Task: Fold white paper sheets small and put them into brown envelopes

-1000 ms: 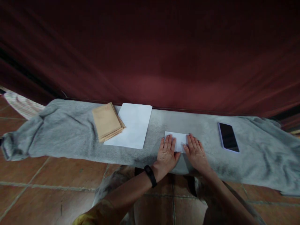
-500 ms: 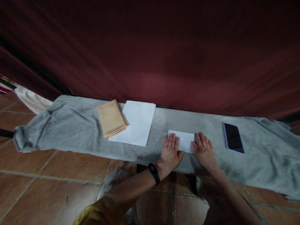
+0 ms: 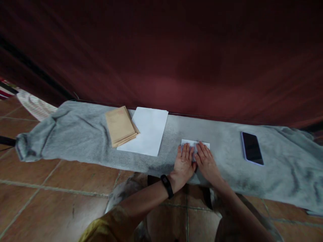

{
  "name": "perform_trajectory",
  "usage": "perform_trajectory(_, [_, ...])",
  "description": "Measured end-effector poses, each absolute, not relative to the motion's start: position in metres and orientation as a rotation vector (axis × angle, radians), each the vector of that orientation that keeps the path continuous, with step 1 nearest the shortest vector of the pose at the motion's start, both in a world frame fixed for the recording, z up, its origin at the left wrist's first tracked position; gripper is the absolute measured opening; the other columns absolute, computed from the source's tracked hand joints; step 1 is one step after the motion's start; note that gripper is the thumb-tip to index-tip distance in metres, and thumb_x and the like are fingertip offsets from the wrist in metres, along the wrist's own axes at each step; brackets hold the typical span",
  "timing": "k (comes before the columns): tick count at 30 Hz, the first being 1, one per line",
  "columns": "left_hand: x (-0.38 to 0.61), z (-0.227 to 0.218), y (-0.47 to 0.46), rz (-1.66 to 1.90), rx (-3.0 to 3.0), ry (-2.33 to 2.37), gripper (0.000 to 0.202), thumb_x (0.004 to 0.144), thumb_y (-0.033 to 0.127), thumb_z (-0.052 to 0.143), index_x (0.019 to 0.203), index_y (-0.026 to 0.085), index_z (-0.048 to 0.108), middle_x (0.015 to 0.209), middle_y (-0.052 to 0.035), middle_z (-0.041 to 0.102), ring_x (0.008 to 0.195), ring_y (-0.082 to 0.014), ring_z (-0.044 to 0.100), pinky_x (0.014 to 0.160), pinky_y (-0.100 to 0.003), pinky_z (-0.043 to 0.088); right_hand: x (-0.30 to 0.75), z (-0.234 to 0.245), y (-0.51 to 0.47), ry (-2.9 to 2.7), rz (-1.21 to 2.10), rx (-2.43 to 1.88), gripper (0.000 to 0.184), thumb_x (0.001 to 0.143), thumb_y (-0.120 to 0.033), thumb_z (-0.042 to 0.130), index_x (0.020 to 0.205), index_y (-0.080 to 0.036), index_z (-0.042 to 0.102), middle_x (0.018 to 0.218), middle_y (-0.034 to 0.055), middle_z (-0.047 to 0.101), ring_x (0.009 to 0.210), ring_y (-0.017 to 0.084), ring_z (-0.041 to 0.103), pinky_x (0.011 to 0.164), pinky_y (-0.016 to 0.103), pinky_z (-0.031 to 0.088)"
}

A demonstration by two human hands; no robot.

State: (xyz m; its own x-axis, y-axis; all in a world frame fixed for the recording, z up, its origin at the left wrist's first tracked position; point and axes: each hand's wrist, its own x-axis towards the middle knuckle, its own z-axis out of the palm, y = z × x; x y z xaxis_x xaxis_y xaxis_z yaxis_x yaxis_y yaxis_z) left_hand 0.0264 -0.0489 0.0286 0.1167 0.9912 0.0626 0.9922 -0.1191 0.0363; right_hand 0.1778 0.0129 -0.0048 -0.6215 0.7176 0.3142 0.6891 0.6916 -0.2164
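A small folded white sheet of paper (image 3: 195, 142) lies on the grey cloth, partly covered by both hands. My left hand (image 3: 184, 164) rests flat on its left part, fingers stretched out, with a black band on the wrist. Close beside it, my right hand (image 3: 207, 164) is laid flat over the paper's right part, fingers extended and pointing away from me. Only the far edge and the upper right corner of the paper show clearly. Neither hand grips anything.
A stack of white paper (image 3: 151, 131) lies left of the hands, with several brown envelopes (image 3: 119, 125) overlapping it. A phone (image 3: 253, 148) sits to the right. The grey cloth (image 3: 80, 134) covers a narrow bench in front of a dark red curtain (image 3: 164, 90). Tiled floor (image 3: 68, 178) lies below.
My right hand has slid left across the paper, from its right edge to close beside my left hand. My left hand has stayed nearly in place.
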Motion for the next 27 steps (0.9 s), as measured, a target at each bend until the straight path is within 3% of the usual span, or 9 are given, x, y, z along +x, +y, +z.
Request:
perform_trajectory(7, [0.023,0.026,-0.05,-0.23,-2.345,-2.104,0.066,0.1,0.042,0.043,0.154,0.004,0.038,0.163,-0.0227,0.032,0.154,-0.0344,0.027,0.123,-0.057,0.027,0.176,-0.006,0.008,-2.64,-0.065,-1.124,0.053,0.104,-0.025,0.035,0.157,-0.017,0.04,0.165,0.0121,0.036,0.155,0.028,0.025,0.121,0.054,0.032])
perform_trajectory(13, [0.011,0.02,-0.054,-0.376,-2.294,-2.105,0.069,0.101,0.046,0.04,0.154,0.002,0.036,0.163,-0.0231,0.033,0.153,-0.0327,0.029,0.124,-0.051,0.026,0.178,-0.003,0.008,-2.581,-0.068,-1.153,0.051,0.102,-0.026,0.039,0.153,-0.021,0.045,0.164,0.0112,0.037,0.152,0.031,0.032,0.12,0.058,0.033])
perform_trajectory(22, [-0.015,0.03,-0.053,-0.324,-2.24,-2.137,0.072,0.102,0.054,0.038,0.151,0.001,0.041,0.161,-0.022,0.037,0.153,-0.0325,0.03,0.127,-0.052,0.021,0.183,-0.006,0.01,-2.477,-0.065,-1.178,0.053,0.103,-0.031,0.042,0.155,-0.022,0.041,0.164,0.0126,0.037,0.15,0.033,0.036,0.118,0.059,0.036])
perform_trajectory(27, [-0.036,0.042,-0.046,-0.271,-2.092,-2.233,0.063,0.102,0.041,0.039,0.156,0.008,0.036,0.164,-0.0166,0.033,0.156,-0.0306,0.023,0.128,-0.055,0.015,0.183,-0.011,0.012,-2.454,-0.084,-1.172,0.054,0.105,-0.033,0.037,0.158,-0.021,0.035,0.162,0.0139,0.04,0.149,0.031,0.038,0.117,0.056,0.038])
